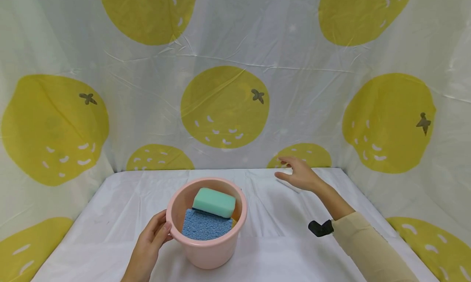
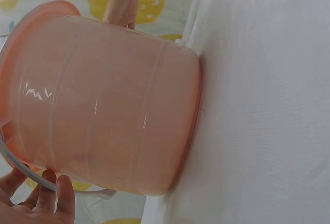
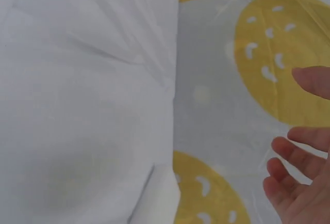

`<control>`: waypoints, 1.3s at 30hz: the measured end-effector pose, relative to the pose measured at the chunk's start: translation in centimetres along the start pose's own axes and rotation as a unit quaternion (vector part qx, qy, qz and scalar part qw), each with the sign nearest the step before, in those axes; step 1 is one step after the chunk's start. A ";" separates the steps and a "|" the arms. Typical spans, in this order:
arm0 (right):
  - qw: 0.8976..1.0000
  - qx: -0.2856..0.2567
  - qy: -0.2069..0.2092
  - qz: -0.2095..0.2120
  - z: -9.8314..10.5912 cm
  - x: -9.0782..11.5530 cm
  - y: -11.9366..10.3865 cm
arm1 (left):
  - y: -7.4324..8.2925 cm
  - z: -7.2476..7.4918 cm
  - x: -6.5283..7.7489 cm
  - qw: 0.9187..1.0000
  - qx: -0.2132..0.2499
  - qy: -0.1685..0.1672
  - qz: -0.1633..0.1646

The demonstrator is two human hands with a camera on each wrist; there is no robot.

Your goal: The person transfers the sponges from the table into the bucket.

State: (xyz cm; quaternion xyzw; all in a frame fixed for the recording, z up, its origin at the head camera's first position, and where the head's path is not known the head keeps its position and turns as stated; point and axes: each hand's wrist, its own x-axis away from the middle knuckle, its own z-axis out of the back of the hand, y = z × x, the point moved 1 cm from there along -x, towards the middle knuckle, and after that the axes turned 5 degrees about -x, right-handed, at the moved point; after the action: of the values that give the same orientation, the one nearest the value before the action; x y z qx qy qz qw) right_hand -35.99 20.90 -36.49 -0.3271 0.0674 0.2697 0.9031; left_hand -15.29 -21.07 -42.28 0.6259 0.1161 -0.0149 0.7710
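A pink plastic bucket (image 1: 211, 253) with a grey handle (image 2: 31, 175) stands upright on the white cloth. Inside it, a mint-green sponge (image 1: 214, 201) with a dark underside leans on a porous blue sponge (image 1: 206, 225). Something orange shows at their edge, mostly hidden. My left hand (image 1: 152, 237) grips the bucket's left side at the rim, thumb near the top and fingers by the handle. Over the back right of the table, my right hand (image 1: 299, 173) hovers with loosely spread fingers and holds nothing.
White cloth (image 1: 125, 208) with creases covers the table. A raised white flap or fold (image 3: 157, 195) lies below the right hand. Curtains (image 1: 147, 86) printed with yellow fruit enclose the back and both sides. A black device (image 1: 320, 228) sits at the right wrist.
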 end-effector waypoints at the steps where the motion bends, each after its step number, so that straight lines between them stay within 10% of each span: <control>1: 1.000 0.001 0.002 -0.005 -0.1 0.0 0.3 | 0.0 0.0 0.0 1.000 0.000 0.000 -0.001; 26: 0.987 -0.002 0.030 -0.155 -3.4 1.2 10.8 | -0.3 0.0 -0.1 1.000 0.000 -0.001 -0.008; 39: 0.975 0.026 0.033 -0.220 -5.3 2.0 12.8 | -0.1 0.0 -0.1 1.000 0.002 0.001 -0.007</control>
State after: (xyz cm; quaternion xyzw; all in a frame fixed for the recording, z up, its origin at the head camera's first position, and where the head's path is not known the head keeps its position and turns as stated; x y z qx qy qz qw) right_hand -40.82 26.69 -48.33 -0.3186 0.0304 0.0520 0.9460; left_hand -15.38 -21.10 -42.38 0.6267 0.1214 -0.0204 0.7695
